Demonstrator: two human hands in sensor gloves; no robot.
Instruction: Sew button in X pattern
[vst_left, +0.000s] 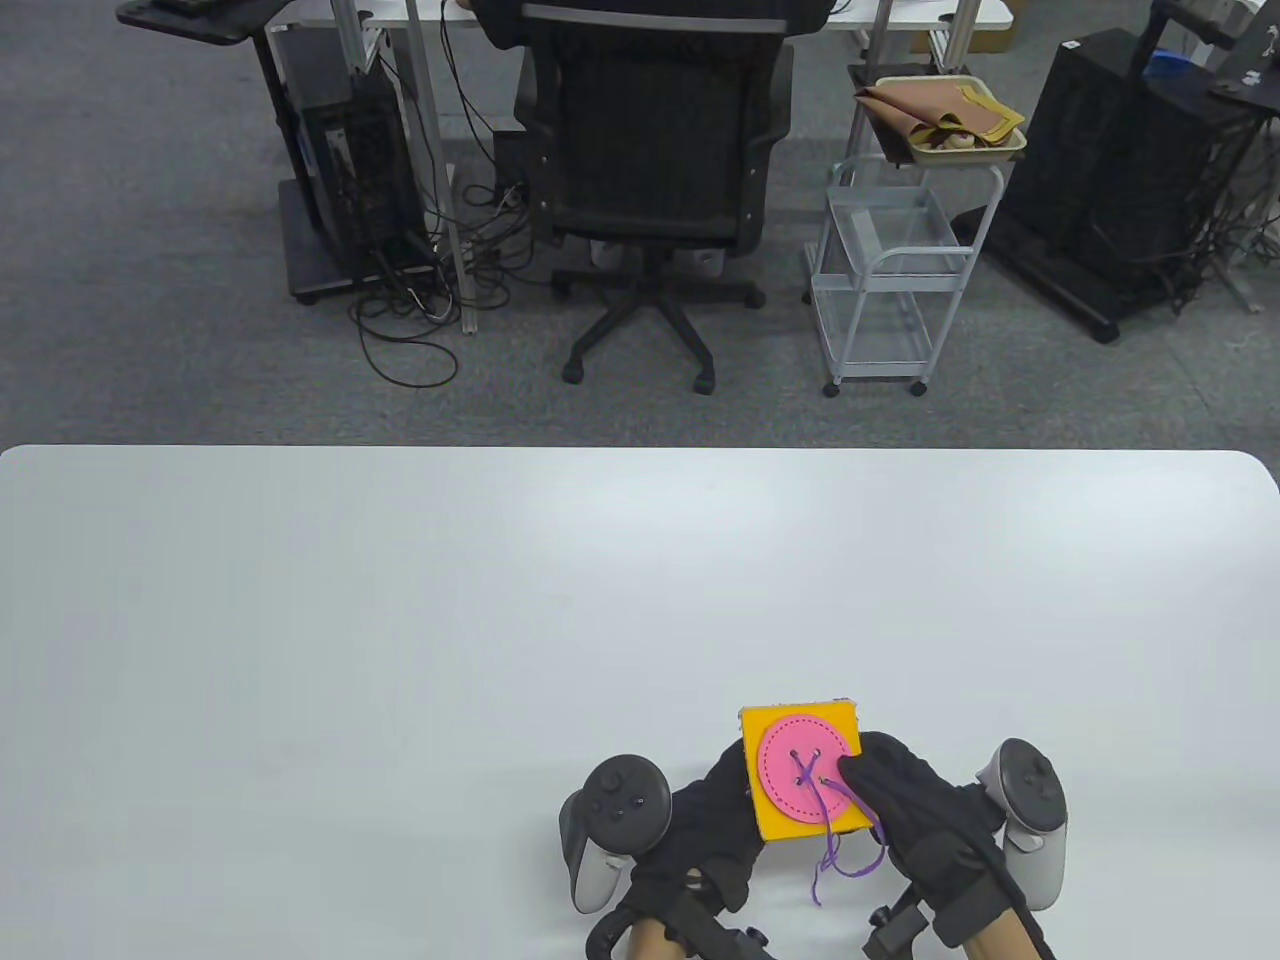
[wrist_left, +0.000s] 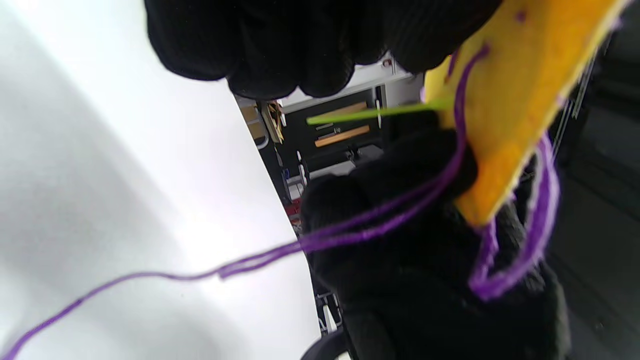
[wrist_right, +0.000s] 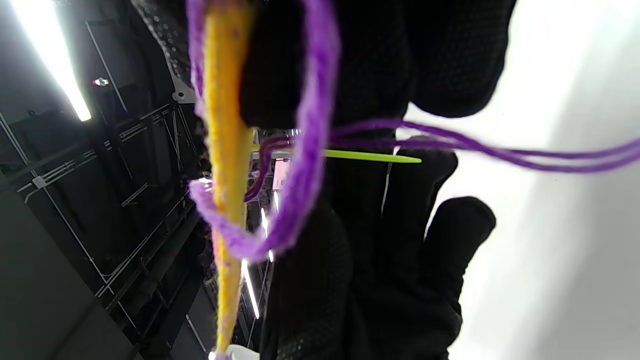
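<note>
One yellow felt square (vst_left: 800, 770) sits low and right of centre in the table view; on it, one pink felt button (vst_left: 806, 769) with four holes; one purple thread (vst_left: 838, 860) trailing below; one green needle (wrist_left: 372, 113) in the left wrist view; two gloved hands, the left hand (vst_left: 705, 835) and the right hand (vst_left: 905, 805); two trackers; one white table (vst_left: 400, 620); one office chair (vst_left: 650, 160) and one white cart (vst_left: 885, 270) in the upper part of the table view.

Pink felt button (vst_left: 797, 770) on yellow square (vst_left: 795, 825), purple thread (vst_left: 835, 850) crossing its holes, green needle (wrist_left: 375, 113) poking through behind
</note>
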